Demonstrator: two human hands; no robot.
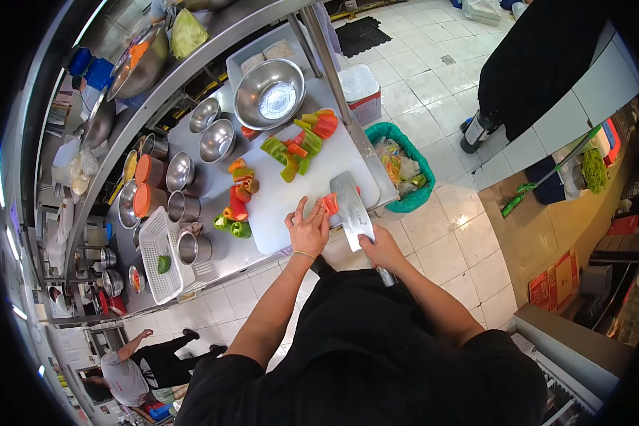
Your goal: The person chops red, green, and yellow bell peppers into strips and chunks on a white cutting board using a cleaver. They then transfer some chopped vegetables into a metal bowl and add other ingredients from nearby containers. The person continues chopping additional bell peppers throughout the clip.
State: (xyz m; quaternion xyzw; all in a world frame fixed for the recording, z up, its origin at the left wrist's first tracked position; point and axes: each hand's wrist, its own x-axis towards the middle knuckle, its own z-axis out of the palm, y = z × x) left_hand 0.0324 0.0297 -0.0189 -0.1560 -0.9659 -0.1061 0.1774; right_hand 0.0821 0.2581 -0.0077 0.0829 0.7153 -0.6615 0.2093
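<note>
My right hand [382, 249] is closed round a broad steel cleaver [350, 205], its blade over the near right part of a white cutting board [277, 223]. Beside the blade lies a red bell pepper piece [330, 203], with the fingertips of my left hand [309, 228] at its left edge. Green pepper slabs [310, 142] and red pepper slabs [325, 126] are heaped at the board's far side. Pepper ends, orange, red and green [238, 207], line the board's left edge. Part of a red piece shows past the blade.
A large steel bowl [269, 95] stands behind the board, smaller steel bowls [216, 140] to its left. A white plastic basket [160, 255] holds a green piece. A green-lined waste bin [426, 178] stands on the floor at the table's right end. Another person [133, 373] is at lower left.
</note>
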